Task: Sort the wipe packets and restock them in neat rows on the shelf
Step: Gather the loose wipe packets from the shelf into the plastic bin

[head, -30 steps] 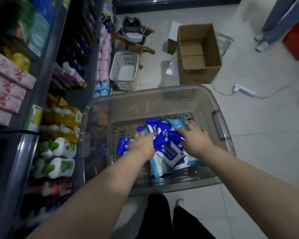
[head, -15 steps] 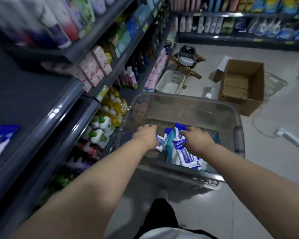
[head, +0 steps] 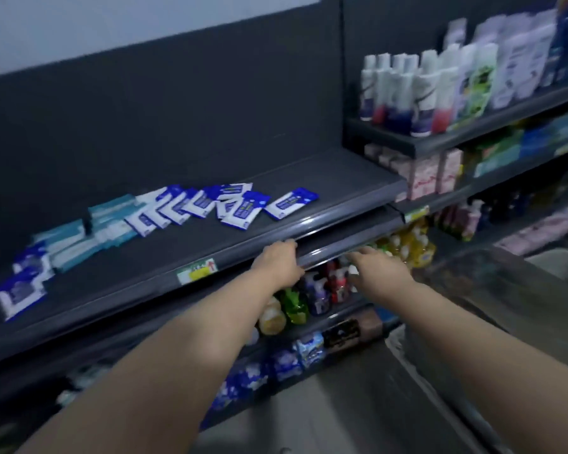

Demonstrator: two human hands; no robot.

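My left hand point(head: 281, 262) is in front of the front edge of the dark shelf point(head: 309, 185), and its fingers curl over toward this edge. I cannot tell if they grip something, because the picture is blurred and I see only the back of the hand. My right hand point(head: 379, 268) is just beside it, a little lower, in front of the level under the shelf. Its fingers point forward and lie close together; whether they hold anything, I cannot tell.

The wipe packets point(head: 191, 203) lie flat on the shelf in an uneven line that overlaps. The line runs from the left front corner toward the middle of the shelf. The blue and white ones are at the left end and again in the middle part. Some pale teal packets point(head: 109, 224) lie between them. One blue and white packet point(head: 291, 203) lies alone at the right end of the line, apart from the others, near the front edge. The right part of the shelf is bare.

A price label point(head: 197, 271) is stuck on the front edge, left of my left hand. On the level below I see coloured bottles point(head: 312, 296), partly behind my hands. On a higher shelf at the right stand white bottles point(head: 404, 90).
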